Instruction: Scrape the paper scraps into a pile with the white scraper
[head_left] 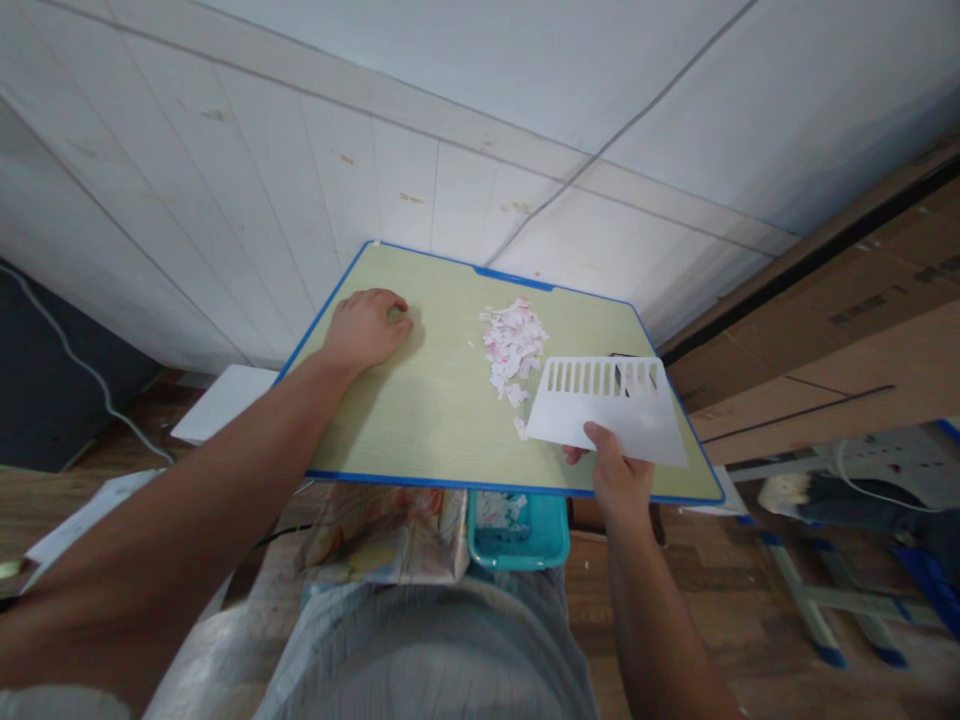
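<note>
On the left part of the yellow-green tabletop (435, 400) rests my left hand (369, 328). Its fingers are loosely curled, with a gap between thumb and forefinger and nothing visible in it. My right hand (619, 465) pinches a white flat sheet (600, 415) by its near edge, thumb on top. A row of slots runs along the sheet's far edge, and it is tilted over the table's right side. Just left of the sheet lies a pile of torn paper scraps (516, 345), white with some pink. A dark thin-framed object (624, 375) shows partly behind the slots; its kind is unclear.
Below the table's near edge, a teal plastic basket (555, 555) holds paper scraps. Beside it is a patterned plastic-like bag or cloth (420, 545). A white wall (397, 170) stands behind the table, and cardboard boxes (847, 330) stand at right. A cable (607, 150) hangs down the wall.
</note>
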